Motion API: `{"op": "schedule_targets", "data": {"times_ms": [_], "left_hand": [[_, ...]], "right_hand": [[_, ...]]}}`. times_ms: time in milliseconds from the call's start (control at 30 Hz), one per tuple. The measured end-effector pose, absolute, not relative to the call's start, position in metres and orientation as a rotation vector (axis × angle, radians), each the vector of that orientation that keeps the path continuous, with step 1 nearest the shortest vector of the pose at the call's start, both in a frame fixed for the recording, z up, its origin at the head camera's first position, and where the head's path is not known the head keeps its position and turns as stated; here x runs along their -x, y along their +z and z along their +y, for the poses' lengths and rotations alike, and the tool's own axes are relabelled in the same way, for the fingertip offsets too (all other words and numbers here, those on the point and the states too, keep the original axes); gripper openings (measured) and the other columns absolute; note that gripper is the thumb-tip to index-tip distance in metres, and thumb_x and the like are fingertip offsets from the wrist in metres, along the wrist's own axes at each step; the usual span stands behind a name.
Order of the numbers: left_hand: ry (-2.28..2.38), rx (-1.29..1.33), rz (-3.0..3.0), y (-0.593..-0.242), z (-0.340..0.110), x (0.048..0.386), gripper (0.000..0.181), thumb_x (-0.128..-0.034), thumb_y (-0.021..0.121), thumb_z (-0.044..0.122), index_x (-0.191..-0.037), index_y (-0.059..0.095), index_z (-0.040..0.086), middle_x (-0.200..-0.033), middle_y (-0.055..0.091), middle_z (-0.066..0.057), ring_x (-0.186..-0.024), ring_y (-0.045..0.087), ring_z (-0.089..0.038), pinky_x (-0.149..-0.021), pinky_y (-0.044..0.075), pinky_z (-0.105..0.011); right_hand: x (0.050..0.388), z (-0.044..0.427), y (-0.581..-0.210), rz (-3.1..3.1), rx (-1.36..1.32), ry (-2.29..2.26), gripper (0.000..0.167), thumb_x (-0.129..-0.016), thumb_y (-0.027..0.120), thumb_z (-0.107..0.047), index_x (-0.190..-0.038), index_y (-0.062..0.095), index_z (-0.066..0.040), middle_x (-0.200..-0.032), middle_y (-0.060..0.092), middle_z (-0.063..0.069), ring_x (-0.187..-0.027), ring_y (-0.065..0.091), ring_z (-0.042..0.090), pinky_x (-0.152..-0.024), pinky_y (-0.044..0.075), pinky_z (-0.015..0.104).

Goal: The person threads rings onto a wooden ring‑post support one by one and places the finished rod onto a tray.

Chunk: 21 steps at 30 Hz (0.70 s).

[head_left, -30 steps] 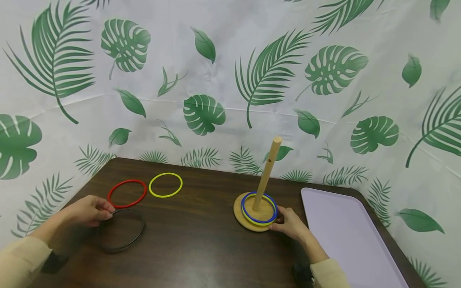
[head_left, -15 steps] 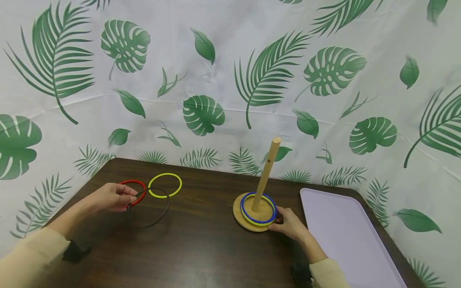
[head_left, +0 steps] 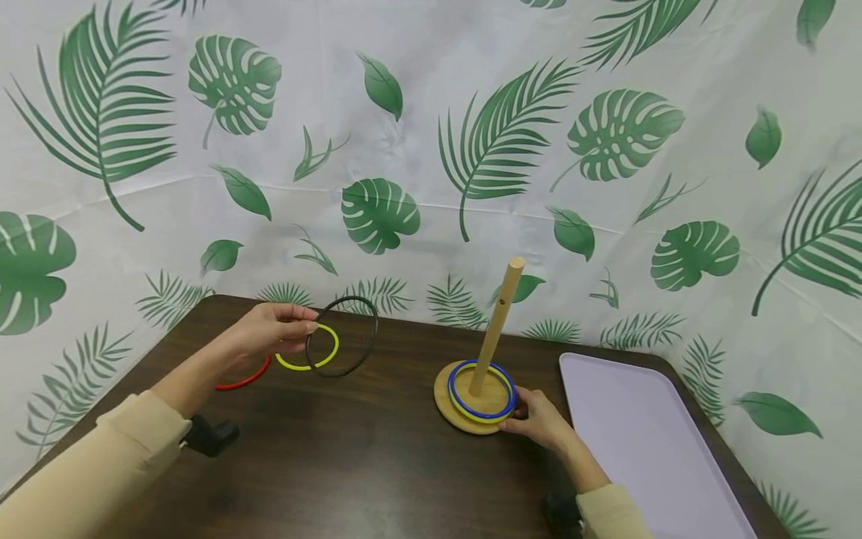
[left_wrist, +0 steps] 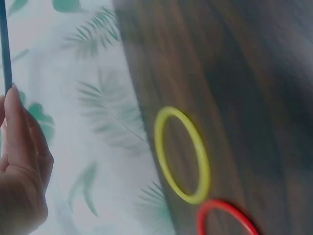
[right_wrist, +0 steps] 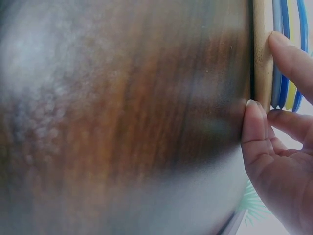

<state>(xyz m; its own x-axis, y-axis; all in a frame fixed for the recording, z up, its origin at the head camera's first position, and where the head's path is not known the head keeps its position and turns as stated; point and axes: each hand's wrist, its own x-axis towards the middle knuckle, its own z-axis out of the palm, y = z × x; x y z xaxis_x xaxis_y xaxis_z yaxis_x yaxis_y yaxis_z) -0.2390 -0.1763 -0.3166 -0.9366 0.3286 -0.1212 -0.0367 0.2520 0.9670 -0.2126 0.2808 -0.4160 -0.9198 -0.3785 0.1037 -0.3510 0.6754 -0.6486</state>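
Note:
My left hand (head_left: 281,329) pinches a thin black ring (head_left: 372,337) between thumb and fingers, holding it raised and tilted above the table. In the left wrist view only a dark strip of that ring (left_wrist: 5,44) shows above the fingertips. My right hand (head_left: 542,421) grips the right edge of the ring stand's round wooden base (head_left: 444,400). From this base rises a wooden peg (head_left: 498,326). Round the peg's foot lie stacked rings, a blue ring (head_left: 477,414) on top and a yellow one below; the right wrist view shows several in the stack.
Behind the left hand a yellow ring (head_left: 292,366) and a partly hidden red ring (head_left: 245,382) lie on the dark wooden table (head_left: 377,449). A lilac tray (head_left: 640,434) lies at the right. A leaf-print cloth (head_left: 417,135) hangs behind the table.
My left hand has lifted the black ring off the table's left side and carried it up and right, turning it more upright. The right hand stays at the base.

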Motion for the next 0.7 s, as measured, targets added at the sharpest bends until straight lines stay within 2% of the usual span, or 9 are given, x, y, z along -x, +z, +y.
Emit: {"op": "schedule_targets", "data": {"times_ms": [200, 400, 600, 700], "left_hand": [[1.812, -0.293, 2.173, -0.298, -0.147, 0.245, 0.049, -0.0934, 0.059, 0.017, -0.13, 0.042, -0.01, -0.099, 0.056, 0.0, -0.085, 0.06, -0.006, -0.082, 0.055, -0.024], [1.881, -0.346, 2.138, -0.285, -0.113, 0.251, 0.04, -0.0938, 0.058, 0.014, -0.126, 0.047, -0.008, -0.095, 0.055, 0.0, -0.08, 0.059, -0.005, -0.079, 0.056, -0.023], [1.943, -0.418, 2.088, -0.273, -0.081, 0.255, 0.037, -0.0938, 0.056, 0.009, -0.125, 0.048, -0.009, -0.096, 0.056, 0.001, -0.085, 0.058, -0.006, -0.082, 0.056, -0.028], [1.98, -0.426, 2.057, -0.268, -0.066, 0.256, 0.038, -0.0937, 0.056, 0.007, -0.126, 0.047, -0.011, -0.095, 0.055, 0.001, -0.084, 0.058, -0.007, -0.079, 0.056, -0.026]], "right_hand": [[0.213, 0.28, -0.416, 2.843, 0.631, -1.092, 0.063, -0.073, 0.079, -0.009, -0.122, 0.049, 0.019, -0.096, 0.066, 0.019, -0.079, 0.06, 0.017, -0.068, 0.052, 0.024], [0.214, 0.282, -0.417, 2.859, 0.65, -1.083, 0.059, -0.073, 0.079, -0.01, -0.12, 0.052, 0.016, -0.094, 0.067, 0.016, -0.077, 0.059, 0.013, -0.068, 0.051, 0.023], [0.214, 0.283, -0.418, 2.858, 0.65, -1.089, 0.06, -0.073, 0.079, -0.01, -0.12, 0.052, 0.016, -0.093, 0.067, 0.016, -0.078, 0.059, 0.014, -0.068, 0.051, 0.022], [0.214, 0.282, -0.418, 2.871, 0.633, -1.073, 0.061, -0.073, 0.079, -0.011, -0.12, 0.052, 0.015, -0.093, 0.066, 0.014, -0.077, 0.059, 0.014, -0.068, 0.05, 0.021]]}}
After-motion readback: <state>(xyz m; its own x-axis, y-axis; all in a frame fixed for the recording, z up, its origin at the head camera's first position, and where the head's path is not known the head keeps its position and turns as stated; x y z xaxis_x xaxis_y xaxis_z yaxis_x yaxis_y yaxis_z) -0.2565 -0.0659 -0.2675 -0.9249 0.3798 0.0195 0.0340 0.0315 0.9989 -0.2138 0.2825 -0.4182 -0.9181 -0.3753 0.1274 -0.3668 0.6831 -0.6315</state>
